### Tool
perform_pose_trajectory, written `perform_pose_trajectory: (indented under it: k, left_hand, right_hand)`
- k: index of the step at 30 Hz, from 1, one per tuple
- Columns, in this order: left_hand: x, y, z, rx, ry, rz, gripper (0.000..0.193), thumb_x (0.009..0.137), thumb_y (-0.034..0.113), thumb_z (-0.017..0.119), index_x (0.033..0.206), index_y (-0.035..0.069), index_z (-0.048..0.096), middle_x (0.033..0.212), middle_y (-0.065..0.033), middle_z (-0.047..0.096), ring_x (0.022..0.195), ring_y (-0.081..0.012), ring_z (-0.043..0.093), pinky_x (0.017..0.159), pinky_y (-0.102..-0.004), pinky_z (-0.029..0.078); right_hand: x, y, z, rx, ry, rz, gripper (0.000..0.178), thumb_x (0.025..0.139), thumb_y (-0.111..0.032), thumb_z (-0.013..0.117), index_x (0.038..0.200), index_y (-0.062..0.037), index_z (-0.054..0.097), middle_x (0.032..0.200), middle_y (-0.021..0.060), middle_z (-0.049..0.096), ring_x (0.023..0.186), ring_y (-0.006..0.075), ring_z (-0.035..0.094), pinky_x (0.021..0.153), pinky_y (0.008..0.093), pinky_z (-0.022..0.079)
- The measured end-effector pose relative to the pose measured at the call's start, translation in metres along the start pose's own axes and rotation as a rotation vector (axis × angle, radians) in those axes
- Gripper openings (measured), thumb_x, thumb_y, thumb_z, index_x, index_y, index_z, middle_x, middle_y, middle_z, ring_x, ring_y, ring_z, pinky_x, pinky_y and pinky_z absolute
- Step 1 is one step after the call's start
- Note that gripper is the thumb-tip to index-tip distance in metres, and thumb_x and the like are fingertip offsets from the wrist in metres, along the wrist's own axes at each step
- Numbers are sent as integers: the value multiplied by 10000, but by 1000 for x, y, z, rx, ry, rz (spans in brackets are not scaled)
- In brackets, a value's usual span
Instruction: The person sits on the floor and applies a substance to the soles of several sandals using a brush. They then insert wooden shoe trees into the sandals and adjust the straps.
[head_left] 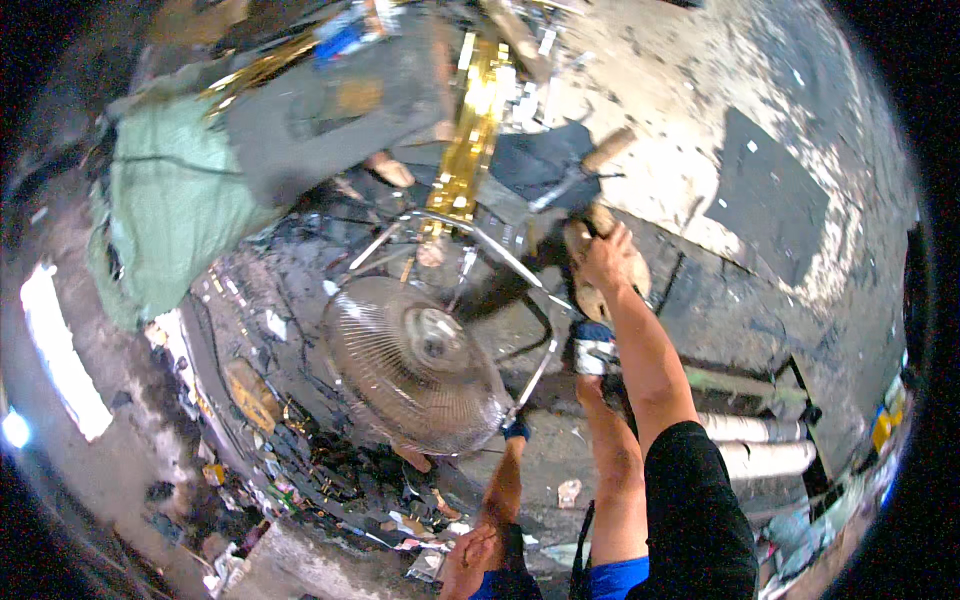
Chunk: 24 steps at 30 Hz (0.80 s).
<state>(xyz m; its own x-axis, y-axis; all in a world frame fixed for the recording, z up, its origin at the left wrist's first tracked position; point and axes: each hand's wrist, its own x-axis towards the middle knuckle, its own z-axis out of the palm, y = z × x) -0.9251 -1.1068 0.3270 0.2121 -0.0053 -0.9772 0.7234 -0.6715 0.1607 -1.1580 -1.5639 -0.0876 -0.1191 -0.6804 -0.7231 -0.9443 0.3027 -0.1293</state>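
My right hand [610,262], reaching in from the lower right, has its fingers bent over a tan rounded piece [630,285] on the dark ground. Just beyond it lies a tool with a wooden handle [610,150] and a metal shaft; blur hides its exact kind. My left hand [514,430] seems to be at the near right rim of a round wire fan guard [420,365]; something dark blue and the rim hide its fingers. The guard leans beside a metal tube frame [510,260]. Near my right hand is a blue and white shoe or strap [595,350] on my leg.
Shiny gold strips [470,140] lie beyond the frame. Grey cloth [320,130] and green cloth [170,210] are at the far left, with part of another person's foot or hand [390,170]. Pale tubes [760,445] lie right; scraps [400,520] litter the ground.
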Motion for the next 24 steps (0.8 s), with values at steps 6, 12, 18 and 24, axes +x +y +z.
perform_pose_trajectory:
  k: [6,12,18,24]
  left_hand:
    - [-26,-7,34,662,51,419,340,979,250,609,1271,77,589,1236,-107,627,1161,-226,576,980,-385,461]
    - [-75,17,28,477,-88,459,328,960,170,614,1267,59,581,1242,-133,628,1119,-225,605,968,-356,484]
    - [-72,-10,-15,-187,-230,482,298,938,84,634,1223,10,589,1224,-134,639,1094,-229,620,963,-334,499]
    - [-127,15,-42,281,328,564,369,898,213,672,1185,-17,636,1023,-124,699,913,-207,682,773,-341,567]
  right_hand:
    - [-29,1,-20,140,174,-231,388,769,-262,758,1037,5,673,1356,245,414,1241,445,441,966,481,459]
    - [-166,43,-83,744,377,-460,506,821,-167,693,1263,19,532,1320,260,441,1143,454,477,975,501,427]
    - [-281,52,-187,78,368,-606,513,729,-175,759,1177,5,586,1231,206,456,1120,445,475,970,490,417]
    - [-312,95,-237,-92,292,-636,506,900,-373,583,1183,43,639,1175,309,600,1232,423,470,1133,563,207]
